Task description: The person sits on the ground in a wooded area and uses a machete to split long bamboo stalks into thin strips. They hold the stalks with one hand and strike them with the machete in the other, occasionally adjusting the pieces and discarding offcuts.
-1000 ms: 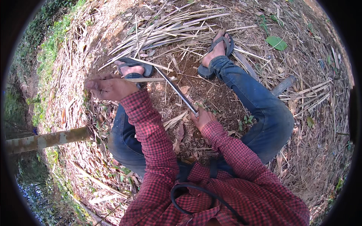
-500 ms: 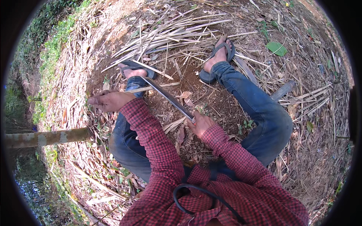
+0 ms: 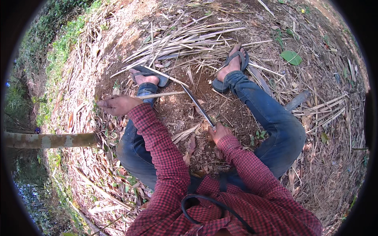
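Note:
My left hand, closed, is out over my left shin. A thin, pale, split strip, apparently bamboo or cane, runs rightward from it; the strip's held end is hidden behind the hand. My right hand grips a long-bladed knife between my knees, its handle covered by my fingers. The blade slants up and left, and its tip is close to the strip's free end. Whether they touch I cannot tell.
Many loose pale strips lie in a heap beyond my sandalled feet. A short grey piece of wood is beside my right knee. At the left a thin trunk reaches in. Dry leaves and a green leaf cover the soil.
My right hand has drawn the knife rightward and slightly nearer, so its tip has shifted from near my left foot to the strip's free end. My left hand stays nearly in place.

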`<state>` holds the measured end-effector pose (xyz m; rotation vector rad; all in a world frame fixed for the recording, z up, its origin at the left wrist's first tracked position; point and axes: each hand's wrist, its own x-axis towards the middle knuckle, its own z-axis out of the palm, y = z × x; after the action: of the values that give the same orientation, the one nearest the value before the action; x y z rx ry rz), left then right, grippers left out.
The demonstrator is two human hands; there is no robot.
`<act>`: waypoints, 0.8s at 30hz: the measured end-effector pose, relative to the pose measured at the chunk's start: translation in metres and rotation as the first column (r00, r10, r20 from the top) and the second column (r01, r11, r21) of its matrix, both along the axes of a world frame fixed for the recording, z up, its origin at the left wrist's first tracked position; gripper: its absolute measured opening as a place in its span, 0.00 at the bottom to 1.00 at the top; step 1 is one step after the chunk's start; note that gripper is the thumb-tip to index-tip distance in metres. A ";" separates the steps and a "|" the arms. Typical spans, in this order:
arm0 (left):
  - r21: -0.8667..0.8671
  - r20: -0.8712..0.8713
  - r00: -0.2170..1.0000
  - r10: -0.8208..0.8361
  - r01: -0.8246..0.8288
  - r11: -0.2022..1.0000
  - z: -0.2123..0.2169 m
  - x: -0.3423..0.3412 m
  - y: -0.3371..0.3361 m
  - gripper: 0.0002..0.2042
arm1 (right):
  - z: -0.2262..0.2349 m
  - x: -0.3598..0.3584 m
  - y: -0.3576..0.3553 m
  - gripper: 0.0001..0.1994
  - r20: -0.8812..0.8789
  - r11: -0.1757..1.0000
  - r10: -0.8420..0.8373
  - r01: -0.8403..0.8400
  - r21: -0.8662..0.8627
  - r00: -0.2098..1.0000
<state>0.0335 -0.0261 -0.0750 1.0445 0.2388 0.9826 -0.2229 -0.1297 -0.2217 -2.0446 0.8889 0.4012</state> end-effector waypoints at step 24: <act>-0.109 -0.112 0.964 -0.240 0.229 0.967 0.014 -0.022 -0.009 0.26 | 0.006 0.001 0.002 0.22 0.039 0.997 0.078 -0.077 -0.029 0.996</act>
<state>0.0115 -0.0352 -0.0612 1.0215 0.2554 0.6866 -0.2219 -0.1274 -0.2160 -2.1102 0.7971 0.3909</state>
